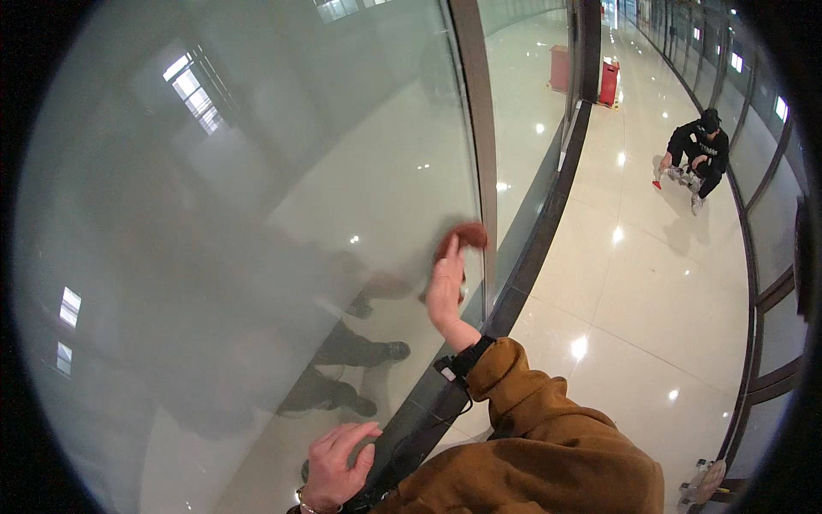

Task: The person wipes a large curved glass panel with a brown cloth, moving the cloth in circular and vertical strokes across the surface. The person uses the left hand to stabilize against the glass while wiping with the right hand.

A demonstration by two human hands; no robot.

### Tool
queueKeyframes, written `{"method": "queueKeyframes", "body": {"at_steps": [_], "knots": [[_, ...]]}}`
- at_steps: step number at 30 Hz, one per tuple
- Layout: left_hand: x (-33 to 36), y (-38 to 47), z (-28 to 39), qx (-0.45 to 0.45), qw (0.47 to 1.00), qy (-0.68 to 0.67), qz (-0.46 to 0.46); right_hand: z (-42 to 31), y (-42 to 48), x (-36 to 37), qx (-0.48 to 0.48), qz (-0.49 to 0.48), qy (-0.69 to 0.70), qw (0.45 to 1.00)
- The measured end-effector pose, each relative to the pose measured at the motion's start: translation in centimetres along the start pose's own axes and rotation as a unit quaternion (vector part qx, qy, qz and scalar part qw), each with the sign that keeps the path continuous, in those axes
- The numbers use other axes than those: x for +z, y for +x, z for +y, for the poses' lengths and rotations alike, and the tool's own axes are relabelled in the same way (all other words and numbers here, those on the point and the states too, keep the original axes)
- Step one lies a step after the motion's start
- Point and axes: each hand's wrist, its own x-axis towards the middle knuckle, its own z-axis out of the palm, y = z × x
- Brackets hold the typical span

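Note:
My right hand [445, 286] presses a reddish-brown cloth [472, 235] against a large glass pane [270, 193], close beside its brown upright frame [480, 128]. The cloth is slightly blurred and partly covered by the fingers. A black strap with a small device [457, 366] sits around my right wrist, at the end of a brown sleeve. My left hand [337, 459] is low in the view, near the bottom of the glass. Its fingers are bent and parted from the thumb, and nothing is held in it.
A dark sill [539, 247] runs under the glass along a shiny tiled floor [616, 270]. A person in black [700, 154] squats near the opposite glass wall, with a small red-ended tool [656, 184] by one hand. Farther off stands a red bin-like object [608, 83].

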Motion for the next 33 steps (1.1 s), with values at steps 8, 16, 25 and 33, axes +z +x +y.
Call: {"method": "queueKeyframes", "body": {"at_steps": [8,16,25,33], "knots": [[2.4,3.2,-0.4,0.035,0.997,0.062,0.007,-11.6,18.2,-0.8,-0.386,0.073,-0.268,0.88],[3.5,4.2,0.1,-0.009,0.999,0.033,0.03,1.0,13.6,-3.8,-0.213,0.035,-0.226,0.95],[4.5,6.0,-0.4,-0.019,0.999,0.039,0.033,-3.9,13.4,-4.3,-0.223,-0.06,-0.065,0.971],[5.1,5.5,0.3,-0.114,0.993,0.0,-0.043,2.0,12.3,-2.6,-0.081,0.036,-0.138,0.986]]}}
